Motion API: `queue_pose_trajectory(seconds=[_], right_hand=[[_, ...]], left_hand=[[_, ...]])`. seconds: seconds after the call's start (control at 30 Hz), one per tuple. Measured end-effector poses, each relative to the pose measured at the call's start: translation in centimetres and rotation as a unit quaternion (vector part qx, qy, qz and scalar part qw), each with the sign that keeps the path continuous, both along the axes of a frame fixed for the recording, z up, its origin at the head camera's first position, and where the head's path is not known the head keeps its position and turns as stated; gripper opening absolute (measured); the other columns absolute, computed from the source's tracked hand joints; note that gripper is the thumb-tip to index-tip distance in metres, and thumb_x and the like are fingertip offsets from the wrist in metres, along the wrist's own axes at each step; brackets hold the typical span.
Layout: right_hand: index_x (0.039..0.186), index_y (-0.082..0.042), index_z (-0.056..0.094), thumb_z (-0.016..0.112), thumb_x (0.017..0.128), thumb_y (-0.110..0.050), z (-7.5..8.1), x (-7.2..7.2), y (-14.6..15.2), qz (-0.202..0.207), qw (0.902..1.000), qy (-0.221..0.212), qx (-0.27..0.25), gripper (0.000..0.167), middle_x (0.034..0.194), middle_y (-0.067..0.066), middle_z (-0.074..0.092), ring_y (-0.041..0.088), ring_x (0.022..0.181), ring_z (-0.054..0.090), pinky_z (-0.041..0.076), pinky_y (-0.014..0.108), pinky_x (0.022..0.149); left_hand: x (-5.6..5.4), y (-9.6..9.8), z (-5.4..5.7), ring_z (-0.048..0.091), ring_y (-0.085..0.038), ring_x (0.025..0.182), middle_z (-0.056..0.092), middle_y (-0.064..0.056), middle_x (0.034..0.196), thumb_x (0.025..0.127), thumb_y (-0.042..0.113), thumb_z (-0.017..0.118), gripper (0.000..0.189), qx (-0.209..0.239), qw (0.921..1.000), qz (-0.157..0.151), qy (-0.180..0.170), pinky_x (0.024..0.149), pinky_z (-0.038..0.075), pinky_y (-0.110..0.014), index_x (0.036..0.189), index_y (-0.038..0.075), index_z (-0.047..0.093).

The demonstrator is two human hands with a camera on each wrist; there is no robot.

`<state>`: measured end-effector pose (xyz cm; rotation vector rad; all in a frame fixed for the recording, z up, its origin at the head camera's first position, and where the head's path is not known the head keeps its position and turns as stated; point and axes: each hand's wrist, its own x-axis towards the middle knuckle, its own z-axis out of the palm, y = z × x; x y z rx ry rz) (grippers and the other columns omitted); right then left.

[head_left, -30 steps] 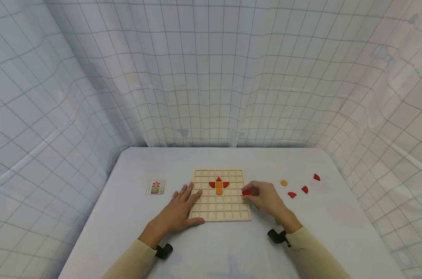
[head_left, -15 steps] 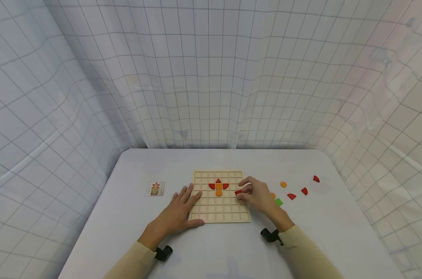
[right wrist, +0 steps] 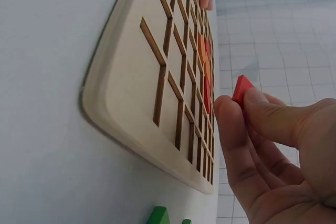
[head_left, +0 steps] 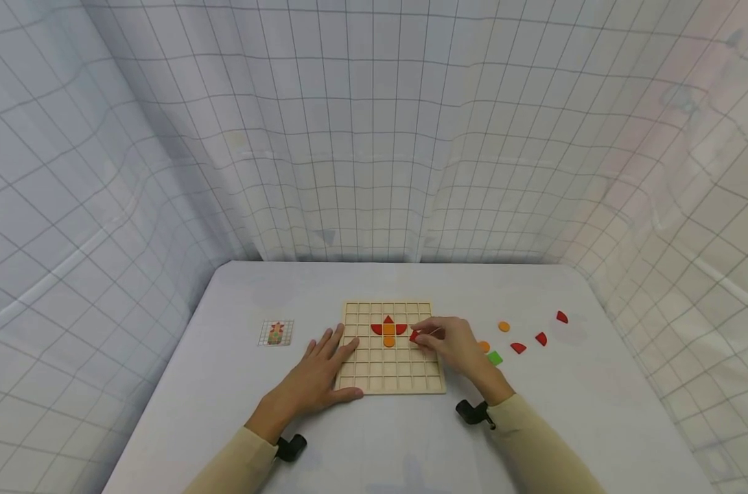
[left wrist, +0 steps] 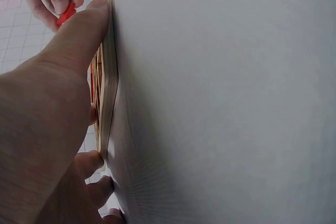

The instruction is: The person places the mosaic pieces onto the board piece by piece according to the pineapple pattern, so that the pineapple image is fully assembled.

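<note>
A wooden grid board (head_left: 389,374) lies mid-table. Set in its cells are a red triangle (head_left: 388,319), an orange square (head_left: 389,329), an orange circle (head_left: 389,341) and two red quarter circles (head_left: 377,329). My left hand (head_left: 315,374) rests across the board's left edge with fingers spread, the thumb at the near left corner. Over the board's right side, my right hand (head_left: 457,343) pinches a small red piece (right wrist: 242,88) between thumb and index finger. A pointed corner of that piece shows in the right wrist view; its full shape is partly hidden.
Right of the board lie a green square (head_left: 495,358), an orange circle (head_left: 504,326), another orange piece (head_left: 484,346) and several red quarter circles (head_left: 541,339). A pattern card (head_left: 276,333) lies to the left. Gridded white curtains (head_left: 374,171) surround the table.
My right hand has moved left from the board's right edge, carrying the red piece over the cells. The green square and an orange piece have come into sight. My left hand has stayed put.
</note>
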<state>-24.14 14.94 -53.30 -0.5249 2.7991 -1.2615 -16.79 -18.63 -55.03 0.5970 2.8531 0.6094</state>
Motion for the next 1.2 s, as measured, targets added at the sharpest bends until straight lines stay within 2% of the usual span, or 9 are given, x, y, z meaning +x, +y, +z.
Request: queue_pose_trajectory(seconds=[0.07,0.2,0.53,0.7,0.8,1.0,1.2], right_hand=[[0.124,-0.012,0.091,0.089,0.104,-0.012,-0.1,-0.2,-0.3,0.008,1.0000,0.003,0.001,0.021,0.118,0.005,0.090,0.014,0.095,0.082,0.069,0.031,0.088],[0.120,-0.011,0.091,0.088,0.105,-0.011,-0.3,-0.4,-1.1,0.015,0.9999,0.003,0.004,0.015,0.112,0.005,0.089,0.014,0.092,0.080,0.068,0.031,0.084],[0.111,-0.014,0.091,0.088,0.105,-0.013,-1.0,-0.7,-2.6,-0.008,0.9996,0.008,0.026,0.006,0.106,0.000,0.088,0.009,0.088,0.074,0.064,0.031,0.083],[0.108,-0.011,0.091,0.089,0.104,-0.014,-1.3,-0.9,-3.0,-0.014,0.9996,0.016,0.022,0.005,0.098,-0.001,0.087,0.006,0.084,0.072,0.063,0.029,0.081],[0.105,-0.009,0.090,0.089,0.104,-0.012,-1.4,-0.9,-3.1,-0.014,0.9996,0.018,0.016,0.004,0.095,-0.002,0.086,0.005,0.081,0.070,0.062,0.027,0.077],[0.097,-0.011,0.089,0.088,0.103,-0.009,-1.4,-0.4,-3.4,-0.014,0.9996,0.015,0.017,0.007,0.090,-0.002,0.084,0.005,0.078,0.069,0.061,0.025,0.074],[0.096,-0.010,0.090,0.089,0.102,-0.008,-1.1,-0.1,-3.7,-0.017,0.9995,0.011,0.024,0.006,0.089,-0.001,0.086,0.004,0.077,0.069,0.061,0.024,0.073]], left_hand=[[0.0,0.0,0.0,0.018,-0.052,0.182,0.015,-0.025,0.196,0.104,0.067,0.082,0.105,-0.001,1.0000,0.001,-0.001,0.143,0.022,-0.078,0.184,0.015,0.039],[0.0,0.0,0.0,0.018,-0.052,0.182,0.015,-0.024,0.196,0.103,0.068,0.082,0.105,-0.001,1.0000,0.001,-0.003,0.144,0.021,-0.078,0.184,0.016,0.038],[0.2,0.1,0.1,0.018,-0.051,0.182,0.015,-0.023,0.196,0.103,0.069,0.081,0.105,-0.004,1.0000,0.007,-0.006,0.144,0.021,-0.076,0.184,0.017,0.039],[0.2,0.1,0.2,0.018,-0.051,0.183,0.015,-0.022,0.196,0.103,0.069,0.081,0.105,-0.006,0.9999,0.008,-0.004,0.144,0.022,-0.076,0.184,0.017,0.038],[0.2,0.2,0.4,0.019,-0.051,0.182,0.016,-0.023,0.196,0.103,0.069,0.081,0.105,-0.008,0.9999,0.007,-0.003,0.144,0.022,-0.076,0.184,0.017,0.039],[0.3,0.3,0.5,0.019,-0.052,0.182,0.016,-0.024,0.196,0.103,0.068,0.082,0.105,-0.008,0.9999,0.008,-0.006,0.144,0.022,-0.077,0.183,0.016,0.039],[0.3,0.3,0.4,0.019,-0.051,0.182,0.016,-0.023,0.196,0.102,0.069,0.082,0.105,-0.011,0.9999,0.011,-0.006,0.144,0.021,-0.076,0.183,0.017,0.039]])
